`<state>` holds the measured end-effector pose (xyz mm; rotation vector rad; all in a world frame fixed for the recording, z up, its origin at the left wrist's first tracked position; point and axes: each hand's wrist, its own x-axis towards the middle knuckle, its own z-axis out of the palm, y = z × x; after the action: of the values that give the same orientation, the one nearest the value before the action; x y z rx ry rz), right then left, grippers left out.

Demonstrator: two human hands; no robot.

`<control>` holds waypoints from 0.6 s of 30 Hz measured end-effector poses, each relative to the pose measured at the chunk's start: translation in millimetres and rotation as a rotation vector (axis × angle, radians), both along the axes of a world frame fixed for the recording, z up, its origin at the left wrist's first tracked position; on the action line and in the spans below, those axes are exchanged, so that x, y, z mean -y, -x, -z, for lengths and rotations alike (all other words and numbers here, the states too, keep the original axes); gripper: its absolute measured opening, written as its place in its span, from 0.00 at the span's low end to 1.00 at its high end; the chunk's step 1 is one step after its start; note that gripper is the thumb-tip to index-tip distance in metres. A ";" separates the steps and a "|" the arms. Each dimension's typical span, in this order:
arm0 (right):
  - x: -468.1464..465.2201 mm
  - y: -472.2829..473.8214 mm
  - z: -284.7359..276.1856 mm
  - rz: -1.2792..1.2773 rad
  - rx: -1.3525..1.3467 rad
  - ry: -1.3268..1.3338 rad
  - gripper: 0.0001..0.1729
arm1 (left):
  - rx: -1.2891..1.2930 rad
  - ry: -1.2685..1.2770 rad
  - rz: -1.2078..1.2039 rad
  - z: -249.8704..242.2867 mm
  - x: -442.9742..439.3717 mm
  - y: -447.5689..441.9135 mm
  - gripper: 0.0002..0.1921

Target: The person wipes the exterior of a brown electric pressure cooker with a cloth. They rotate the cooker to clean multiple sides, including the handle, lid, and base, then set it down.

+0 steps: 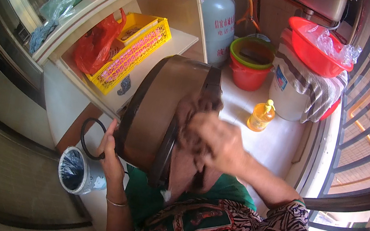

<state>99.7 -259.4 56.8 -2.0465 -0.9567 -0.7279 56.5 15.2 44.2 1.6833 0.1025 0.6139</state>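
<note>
A brown and black drum-shaped appliance (156, 110), possibly a rice cooker, is tipped on its side in front of me. My left hand (112, 153) supports its base from the left, beside a curved black cord or handle (82, 135). A crumpled brown cloth (180, 173) is gripped in my right hand (217, 139), which presses it against the appliance's right-hand side. Motion blurs that hand and the cloth around it. The appliance's far side is hidden.
Left of me stands a lined bin (88, 180). The open cupboard holds a yellow basket (135, 59) and a red plastic bag (97, 46). Beyond are a gas cylinder (216, 25), a red bucket (248, 76), a pump bottle (260, 119) and a towel-draped container (285, 95) under a red basin (313, 52).
</note>
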 end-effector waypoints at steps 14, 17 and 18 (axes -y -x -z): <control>41.1 -182.6 -35.5 0.153 -0.447 0.105 0.19 | 0.008 0.028 0.011 5.3 -0.1 -1.5 0.28; 31.7 -170.9 -38.7 0.198 -0.358 0.050 0.18 | 0.039 0.007 -0.007 5.7 2.9 0.5 0.28; 30.5 -160.4 -37.3 0.017 -0.304 -0.035 0.16 | 0.038 0.019 -0.007 5.8 3.4 0.5 0.28</control>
<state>260.1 -289.8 94.1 -2.0623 -0.7478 -0.4219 56.0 11.8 38.4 1.6526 0.0865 0.6484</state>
